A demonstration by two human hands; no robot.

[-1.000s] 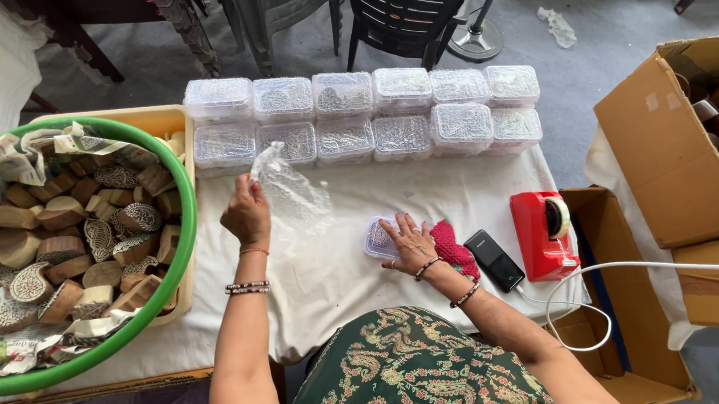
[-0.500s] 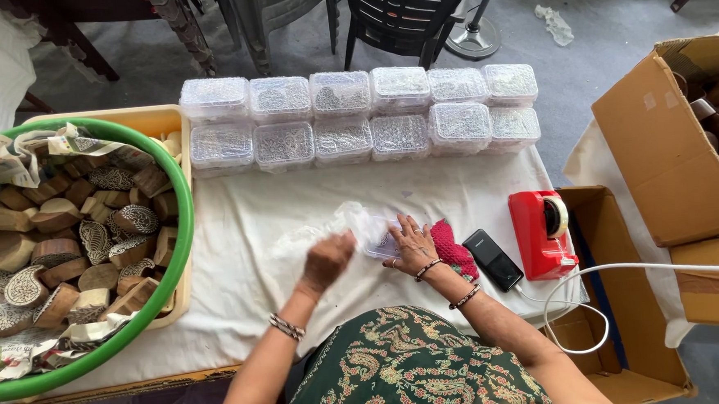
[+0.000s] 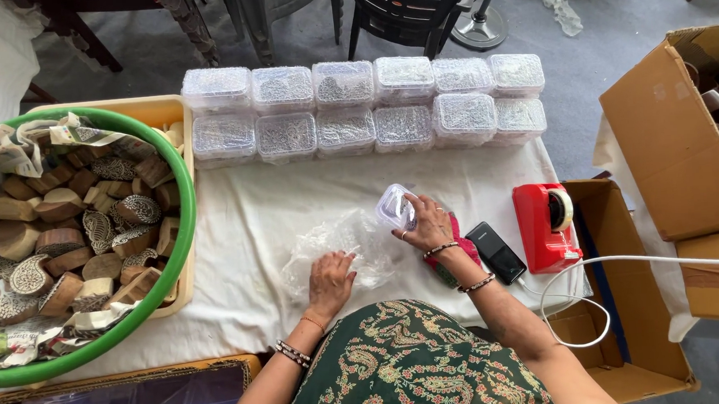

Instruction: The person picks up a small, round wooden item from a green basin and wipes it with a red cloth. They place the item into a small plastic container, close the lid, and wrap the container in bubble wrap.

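small clear plastic box [image 3: 396,206] gripped in right hand [image 3: 428,223]; left hand [image 3: 329,279] presses flat, fingers open, on plastic bag [image 3: 337,248].

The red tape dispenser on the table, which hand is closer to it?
The right hand, holding a small clear box, is closer to the red tape dispenser. The left hand rests on a clear plastic bag, farther away.

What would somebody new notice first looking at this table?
Probably the two neat rows of clear lidded boxes along the far edge of the white cloth, and the big green tub of carved wooden blocks at the left. Mid-table, the left hand presses on a crinkled clear plastic bag while the right hand holds a small clear container.
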